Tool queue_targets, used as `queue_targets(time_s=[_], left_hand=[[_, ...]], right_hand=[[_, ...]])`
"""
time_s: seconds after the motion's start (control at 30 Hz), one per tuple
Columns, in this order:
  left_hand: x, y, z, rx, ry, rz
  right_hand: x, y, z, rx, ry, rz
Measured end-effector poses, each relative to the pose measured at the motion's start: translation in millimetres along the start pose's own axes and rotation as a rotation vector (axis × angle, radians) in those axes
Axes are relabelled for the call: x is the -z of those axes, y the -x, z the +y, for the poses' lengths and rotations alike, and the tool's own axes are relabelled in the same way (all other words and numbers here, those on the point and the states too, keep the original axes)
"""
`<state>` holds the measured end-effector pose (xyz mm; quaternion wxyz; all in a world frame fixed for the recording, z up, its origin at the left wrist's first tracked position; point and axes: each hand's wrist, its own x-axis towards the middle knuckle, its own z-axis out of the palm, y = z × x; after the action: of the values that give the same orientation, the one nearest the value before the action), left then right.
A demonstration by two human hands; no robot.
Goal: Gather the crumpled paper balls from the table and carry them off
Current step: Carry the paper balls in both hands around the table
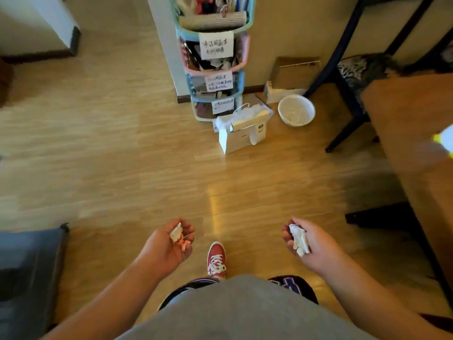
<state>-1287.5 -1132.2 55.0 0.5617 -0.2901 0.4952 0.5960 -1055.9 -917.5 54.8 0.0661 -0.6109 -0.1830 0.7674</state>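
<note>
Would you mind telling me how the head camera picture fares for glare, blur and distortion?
Head view: a bright streak of glare runs down the wooden floor ahead of the red shoe; the wide-angle lens bows the stacked baskets and table outward; the edges smear, notably the white-and-yellow object at right; the left hand and right hand, each holding crumpled paper, look fairly sharp.

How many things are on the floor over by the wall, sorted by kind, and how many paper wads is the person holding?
Crumpled paper wads in hand: 2, a white and orange one in the left hand, a white one in the right hand
White paper shopping bag: 1
Round white bowl: 1
Stacked pastel plastic baskets: 4
Total: 8
</note>
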Motion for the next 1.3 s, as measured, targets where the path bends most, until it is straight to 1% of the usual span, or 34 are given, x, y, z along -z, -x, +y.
queue_targets(time_s=[0.1,0.2,0.33,0.43,0.53,0.63,0.8,1.03,1.13,1.3], left_hand=[[-66.7,-27.8,26.1,0.061,-0.166,-0.071],[-143.0,-56.2,31.2,0.12,-0.303,-0.13],[-247.0,-87.3,14.4,0.177,-0.458,-0.212],[-318.9,-106.5,-3.6,0.184,-0.538,-0.247],[-379.1,-124.2,-17.8,0.199,-0.569,-0.262],[-420.1,-138.0,-22.8,0.202,-0.573,-0.261],[-457.7,-153.9,-10.5,0.171,-0.556,-0.203],[-508.5,-186.8,18.7,0.197,-0.568,-0.114],[-549.4,-211.2,26.4,0.218,-0.635,-0.138],[-649.0,-241.4,25.9,0.287,-0.793,-0.275]], right_hand=[[30.1,5.8,-19.3,0.038,-0.151,0.074],[65.7,12.1,-31.4,0.052,-0.315,0.132],[114.6,11.5,-40.9,0.045,-0.502,0.212],[147.7,2.8,-54.2,0.025,-0.576,0.252],[174.4,-10.7,-82.6,-0.006,-0.601,0.256],[191.0,-26.9,-125.0,-0.018,-0.625,0.25],[191.0,-53.4,-218.3,-0.003,-0.536,0.245],[172.4,-87.6,-335.3,0.07,-0.524,0.14],[168.4,-93.2,-373.9,0.105,-0.523,0.117],[167.2,-85.3,-422.4,0.168,-0.557,0.117]])
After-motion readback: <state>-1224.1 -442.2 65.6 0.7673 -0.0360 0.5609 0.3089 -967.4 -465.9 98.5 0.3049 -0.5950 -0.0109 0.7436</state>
